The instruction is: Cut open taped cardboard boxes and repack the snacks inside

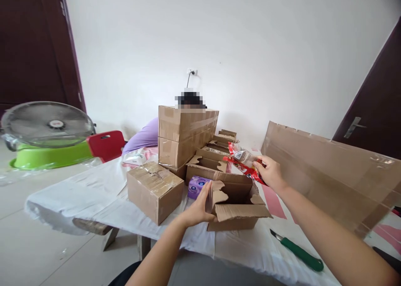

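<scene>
My right hand [269, 173] is closed, pinching two red plastic packets [242, 155] by their ends; one is partly clear with something pale brown inside. It holds them above the far right side of an open cardboard box [241, 223]. My left hand [199, 206] lies against that box's left side, thumb and fingers spread. A purple printed pack [196, 187] stands just beyond my left fingers. The box's flaps are raised, and its floor is hidden from here. To the right of the box lies a green-handled utility knife [299, 252], blade out.
A taped carton [155, 190] sits left of my hand. Stacked cartons [188, 129] partly hide a person in purple [142, 135]. More open boxes [208, 160] line up behind. A large cardboard sheet [326, 169] leans at right. A red chair [106, 144] and fan [52, 123] are at left.
</scene>
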Demonstrator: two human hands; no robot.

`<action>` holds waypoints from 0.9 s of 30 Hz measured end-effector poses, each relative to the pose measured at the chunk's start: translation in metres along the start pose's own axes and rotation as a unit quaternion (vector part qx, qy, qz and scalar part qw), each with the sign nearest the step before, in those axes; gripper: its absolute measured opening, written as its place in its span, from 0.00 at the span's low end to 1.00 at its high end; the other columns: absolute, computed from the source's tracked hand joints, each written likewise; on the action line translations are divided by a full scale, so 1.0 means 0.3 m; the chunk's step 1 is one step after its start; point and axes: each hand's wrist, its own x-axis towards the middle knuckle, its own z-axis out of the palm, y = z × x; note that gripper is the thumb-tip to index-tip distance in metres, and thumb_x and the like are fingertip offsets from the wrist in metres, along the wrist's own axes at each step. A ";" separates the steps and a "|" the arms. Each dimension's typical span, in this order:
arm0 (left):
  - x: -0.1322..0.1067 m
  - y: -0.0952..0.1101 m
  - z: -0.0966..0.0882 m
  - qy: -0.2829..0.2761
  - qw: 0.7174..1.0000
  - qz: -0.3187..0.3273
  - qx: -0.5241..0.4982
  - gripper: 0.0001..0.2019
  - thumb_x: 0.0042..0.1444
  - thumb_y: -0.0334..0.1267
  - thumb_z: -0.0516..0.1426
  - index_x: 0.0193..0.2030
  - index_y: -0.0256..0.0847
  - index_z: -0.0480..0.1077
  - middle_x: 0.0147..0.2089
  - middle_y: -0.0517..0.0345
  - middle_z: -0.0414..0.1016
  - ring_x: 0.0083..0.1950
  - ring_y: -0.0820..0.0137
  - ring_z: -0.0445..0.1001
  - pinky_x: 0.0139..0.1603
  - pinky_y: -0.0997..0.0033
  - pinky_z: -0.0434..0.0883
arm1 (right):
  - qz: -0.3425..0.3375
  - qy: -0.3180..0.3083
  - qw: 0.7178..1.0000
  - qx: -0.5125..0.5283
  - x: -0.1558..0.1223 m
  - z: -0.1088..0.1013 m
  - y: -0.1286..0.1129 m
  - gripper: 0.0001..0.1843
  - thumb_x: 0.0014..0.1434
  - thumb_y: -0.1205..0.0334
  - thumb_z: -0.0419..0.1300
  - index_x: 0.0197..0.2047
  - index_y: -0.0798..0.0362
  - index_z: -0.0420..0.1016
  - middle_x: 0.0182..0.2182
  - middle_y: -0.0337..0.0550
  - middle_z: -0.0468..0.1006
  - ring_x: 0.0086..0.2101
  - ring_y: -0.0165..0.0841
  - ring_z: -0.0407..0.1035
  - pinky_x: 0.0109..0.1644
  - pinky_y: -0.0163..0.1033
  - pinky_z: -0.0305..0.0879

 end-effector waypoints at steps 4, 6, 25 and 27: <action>0.025 0.103 -0.051 0.045 0.980 0.054 -0.187 0.45 0.47 0.53 0.65 0.69 0.48 0.50 0.73 0.46 0.47 0.74 0.51 0.43 0.71 0.46 0.45 | -0.122 0.011 0.992 -0.040 -0.046 0.032 -0.040 0.15 0.61 0.58 0.53 0.46 0.50 0.77 0.43 0.49 0.80 0.46 0.42 0.71 0.54 0.50 0.65; 0.042 0.139 -0.028 0.084 0.956 0.082 -0.269 0.39 0.52 0.57 0.60 0.67 0.45 0.56 0.69 0.44 0.57 0.71 0.52 0.52 0.69 0.47 0.51 | -0.181 -0.015 0.982 -0.053 -0.089 0.054 -0.075 0.15 0.63 0.60 0.52 0.48 0.49 0.76 0.44 0.49 0.79 0.47 0.42 0.70 0.55 0.51 0.64; 0.048 0.183 0.082 0.158 0.903 0.077 -0.391 0.32 0.42 0.42 0.69 0.55 0.48 0.65 0.52 0.55 0.75 0.54 0.60 0.73 0.58 0.56 0.68 | 0.196 -0.212 0.905 0.311 -0.129 0.139 -0.121 0.37 0.49 0.38 0.63 0.56 0.50 0.63 0.53 0.50 0.73 0.49 0.42 0.71 0.53 0.50 0.69; 0.018 0.200 0.053 0.080 0.916 0.100 -0.381 0.32 0.44 0.49 0.68 0.56 0.47 0.66 0.54 0.52 0.74 0.56 0.57 0.71 0.59 0.55 0.66 | 0.200 -0.258 0.876 0.355 -0.157 0.092 -0.101 0.29 0.49 0.40 0.64 0.49 0.49 0.70 0.46 0.46 0.78 0.46 0.43 0.73 0.52 0.51 0.69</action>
